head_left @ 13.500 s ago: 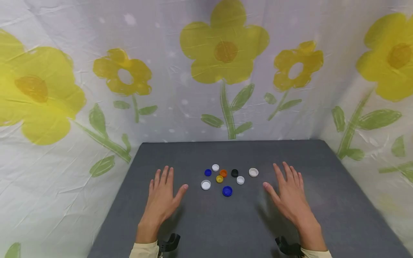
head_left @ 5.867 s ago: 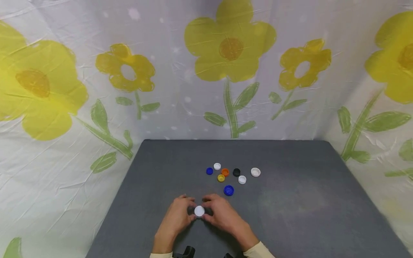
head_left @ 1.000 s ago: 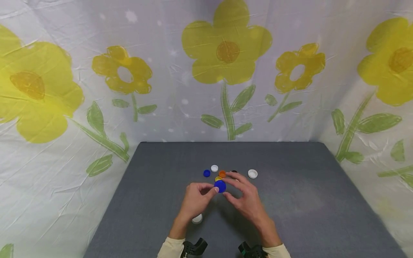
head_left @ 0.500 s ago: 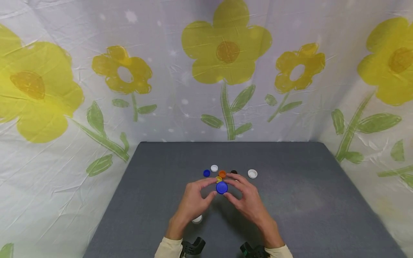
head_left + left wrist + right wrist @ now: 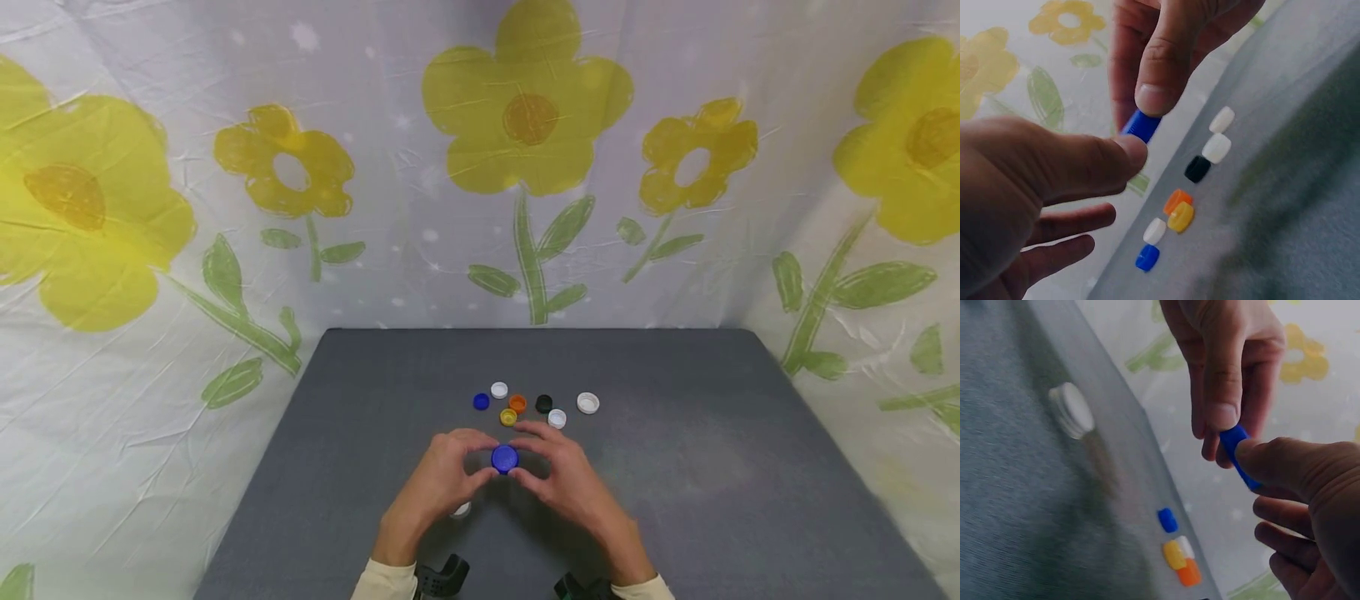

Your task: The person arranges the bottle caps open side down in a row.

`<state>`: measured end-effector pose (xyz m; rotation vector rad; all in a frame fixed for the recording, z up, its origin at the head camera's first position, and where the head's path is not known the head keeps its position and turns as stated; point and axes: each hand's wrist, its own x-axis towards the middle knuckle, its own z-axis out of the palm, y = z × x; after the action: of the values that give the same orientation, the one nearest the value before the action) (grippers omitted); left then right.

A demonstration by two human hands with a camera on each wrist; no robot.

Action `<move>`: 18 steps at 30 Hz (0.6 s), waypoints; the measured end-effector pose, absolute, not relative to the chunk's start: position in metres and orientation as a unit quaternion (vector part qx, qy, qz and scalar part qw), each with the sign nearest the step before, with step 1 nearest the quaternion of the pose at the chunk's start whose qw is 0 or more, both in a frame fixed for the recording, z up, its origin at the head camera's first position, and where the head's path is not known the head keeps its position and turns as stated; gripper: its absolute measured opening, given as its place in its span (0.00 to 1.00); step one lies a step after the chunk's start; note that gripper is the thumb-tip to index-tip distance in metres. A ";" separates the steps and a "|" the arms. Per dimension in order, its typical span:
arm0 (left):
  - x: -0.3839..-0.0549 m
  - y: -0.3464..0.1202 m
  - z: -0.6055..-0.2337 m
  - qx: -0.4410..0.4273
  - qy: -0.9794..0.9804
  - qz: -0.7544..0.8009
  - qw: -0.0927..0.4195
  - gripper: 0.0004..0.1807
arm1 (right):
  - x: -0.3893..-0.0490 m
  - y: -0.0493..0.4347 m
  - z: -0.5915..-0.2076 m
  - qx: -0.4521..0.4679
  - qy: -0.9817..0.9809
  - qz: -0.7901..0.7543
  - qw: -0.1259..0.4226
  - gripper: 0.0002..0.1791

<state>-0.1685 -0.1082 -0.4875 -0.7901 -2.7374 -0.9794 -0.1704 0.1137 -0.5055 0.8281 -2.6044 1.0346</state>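
Observation:
A large blue bottle cap is held above the table, its flat top facing up toward the head camera. My left hand pinches its left edge between thumb and fingers. From the other side my right hand pinches the same cap, as both wrist views confirm. Below my left wrist lies a large white bottle cap, partly hidden by that hand; the right wrist view shows this white cap whole.
Beyond the hands, several caps lie on the grey table: small blue, white, orange, yellow, black, another white and a larger white one. A flowered curtain stands behind.
The large white cap was earlier brought nearer and set down. The large blue cap was lifted from the table, turned between both hands, and has just come closer and slightly left.

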 end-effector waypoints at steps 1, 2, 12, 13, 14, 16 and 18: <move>-0.168 -0.109 -0.490 -0.264 -0.910 -0.315 0.063 0.16 | -0.170 0.113 -0.508 0.284 -0.889 0.345 0.105 0.19; -0.167 -0.109 -0.493 -0.265 -0.913 -0.304 0.062 0.16 | -0.170 0.111 -0.511 0.286 -0.891 0.337 0.101 0.19; -0.163 -0.107 -0.516 -0.242 -0.942 -0.230 0.021 0.16 | -0.165 0.103 -0.532 0.289 -0.913 0.284 0.049 0.19; -0.162 -0.107 -0.517 -0.239 -0.945 -0.224 0.018 0.16 | -0.164 0.102 -0.533 0.289 -0.915 0.278 0.047 0.19; -0.161 -0.107 -0.518 -0.237 -0.946 -0.219 0.018 0.16 | -0.164 0.101 -0.535 0.290 -0.916 0.275 0.043 0.19; -0.160 -0.106 -0.520 -0.234 -0.950 -0.207 0.017 0.16 | -0.163 0.100 -0.537 0.294 -0.916 0.270 0.039 0.19; -0.159 -0.105 -0.523 -0.232 -0.953 -0.197 0.016 0.16 | -0.161 0.099 -0.538 0.293 -0.918 0.265 0.032 0.19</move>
<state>-0.1589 -0.1052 -0.5228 -0.7205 -2.9633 -0.6120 -0.1614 0.0988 -0.5381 0.9033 -2.8272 0.8159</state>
